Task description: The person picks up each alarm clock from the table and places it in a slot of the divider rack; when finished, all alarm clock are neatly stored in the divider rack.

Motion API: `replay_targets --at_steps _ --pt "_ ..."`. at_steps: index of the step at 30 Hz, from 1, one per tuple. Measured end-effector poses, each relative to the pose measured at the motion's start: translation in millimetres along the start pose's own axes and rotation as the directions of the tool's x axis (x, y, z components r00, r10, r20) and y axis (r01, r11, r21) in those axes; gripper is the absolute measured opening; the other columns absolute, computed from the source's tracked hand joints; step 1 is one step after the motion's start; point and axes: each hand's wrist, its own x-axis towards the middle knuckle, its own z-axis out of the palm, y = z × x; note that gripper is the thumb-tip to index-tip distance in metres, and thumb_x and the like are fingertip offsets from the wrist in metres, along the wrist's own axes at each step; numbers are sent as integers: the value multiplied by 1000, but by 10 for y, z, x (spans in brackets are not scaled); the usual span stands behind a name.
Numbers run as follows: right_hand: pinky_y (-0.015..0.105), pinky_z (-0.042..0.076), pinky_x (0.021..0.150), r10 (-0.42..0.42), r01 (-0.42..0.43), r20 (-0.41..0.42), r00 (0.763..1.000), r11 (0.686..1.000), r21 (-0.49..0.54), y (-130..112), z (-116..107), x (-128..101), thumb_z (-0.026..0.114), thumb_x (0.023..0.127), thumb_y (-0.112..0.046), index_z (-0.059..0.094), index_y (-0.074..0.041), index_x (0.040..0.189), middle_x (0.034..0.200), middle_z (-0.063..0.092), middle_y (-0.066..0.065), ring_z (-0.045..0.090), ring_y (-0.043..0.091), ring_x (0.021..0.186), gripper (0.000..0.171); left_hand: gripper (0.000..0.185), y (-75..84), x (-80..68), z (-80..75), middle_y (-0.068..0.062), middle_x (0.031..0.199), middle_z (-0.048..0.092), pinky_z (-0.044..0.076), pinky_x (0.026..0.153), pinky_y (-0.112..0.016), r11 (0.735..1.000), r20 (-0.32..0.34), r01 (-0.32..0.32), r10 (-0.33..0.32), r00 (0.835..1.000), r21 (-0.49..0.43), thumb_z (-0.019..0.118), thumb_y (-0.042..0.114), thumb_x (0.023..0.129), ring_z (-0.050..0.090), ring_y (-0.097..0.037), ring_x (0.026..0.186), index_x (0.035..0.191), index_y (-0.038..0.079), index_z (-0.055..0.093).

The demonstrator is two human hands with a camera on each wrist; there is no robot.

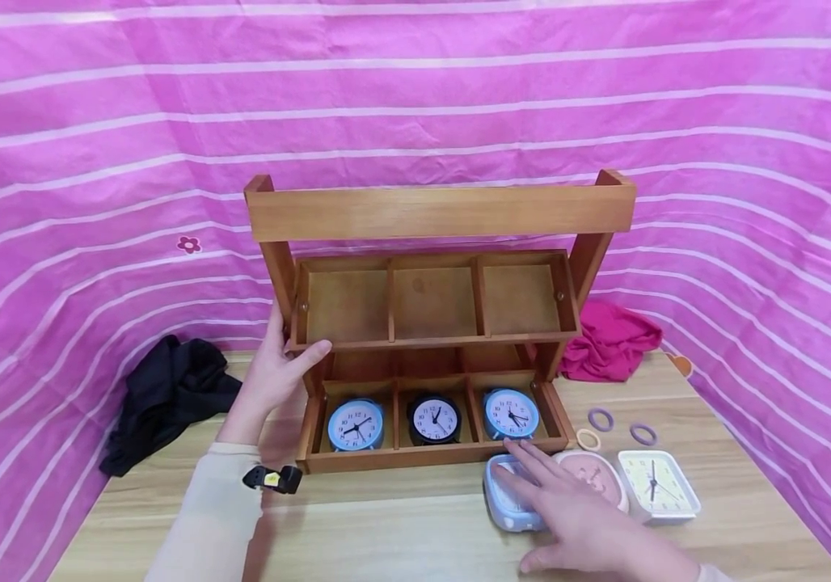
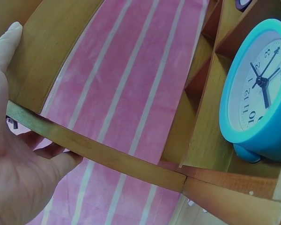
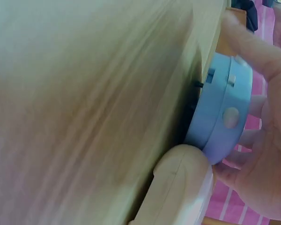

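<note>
My left hand grips the left side of a wooden two-tier rack, thumb on the upper tray's front and fingers behind the side post. In the lower tray, one per compartment, sit a blue round alarm clock, a black one and another blue one. The upper compartments hold nothing. My right hand hovers over a light blue alarm clock on the table, thumb on the near side and fingers beyond it; contact is unclear. Beside it are a pink alarm clock and a white square one.
Two purple rings and a cream ring lie right of the rack. Black cloth is at the left and magenta cloth behind the rack's right side. A pink striped curtain surrounds the wooden table.
</note>
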Motion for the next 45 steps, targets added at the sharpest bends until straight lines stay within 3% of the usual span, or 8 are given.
replay_targets --at_steps 5,8,12,16,22,31,40,45 --pt "62 42 112 41 -44 84 996 998 44 -58 -11 -20 77 89 -57 33 -28 165 170 28 11 32 40 153 93 103 5 13 -12 -6 170 26 36 114 -69 1000 6 -10 10 1000 -2 78 26 95 37 -41 149 165 45 4" --pt "62 45 109 40 -44 83 996 998 48 -67 -33 0 76 92 -52 40 -28 162 165 38 14 40 41 148 82 103 11 22 -24 -7 170 26 37 113 -69 1000 6 -21 21 1000 -5 78 25 96 38 -41 148 165 45 5" --pt "60 50 105 28 -30 22 999 998 58 -28 -36 56 86 83 -43 55 -27 152 154 52 14 50 39 139 77 103 3 30 -28 -7 169 28 36 115 -66 999 -1 -37 37 999 -12 78 23 96 40 -41 148 166 45 6" --pt "47 56 98 16 -14 -18 1000 993 117 34 -8 105 94 73 -44 63 -27 141 143 57 8 61 26 121 77 103 -21 31 -12 -8 169 29 36 117 -63 999 -3 -45 44 999 -23 78 19 96 41 -39 147 166 44 6" --pt "33 56 89 37 -34 -12 999 979 199 114 -3 138 98 61 -47 67 -31 134 136 57 1 60 12 106 81 103 -26 21 -3 -8 168 29 37 116 -65 1000 1 -29 29 1000 -10 78 23 96 41 -39 147 165 46 6" --pt "40 52 92 32 -36 26 999 988 153 147 -87 119 88 68 -66 68 -39 135 142 62 7 64 26 120 75 103 -1 11 -10 -9 169 28 37 114 -67 1000 1 -6 6 1000 0 77 22 97 40 -42 147 166 45 4" --pt "40 53 79 80 -79 -13 997 995 62 110 -164 170 91 63 -66 68 -47 131 140 63 -3 67 28 117 75 104 -4 -3 7 -7 169 29 37 114 -67 999 5 -20 20 1000 -30 77 22 96 42 -39 146 165 47 4" --pt "50 58 87 58 -53 -38 998 991 123 83 -335 272 96 64 -55 69 -41 133 142 62 3 64 36 122 75 102 10 -3 1 -5 169 28 37 114 -67 999 7 -21 21 1000 -29 77 25 97 41 -38 147 164 49 5"
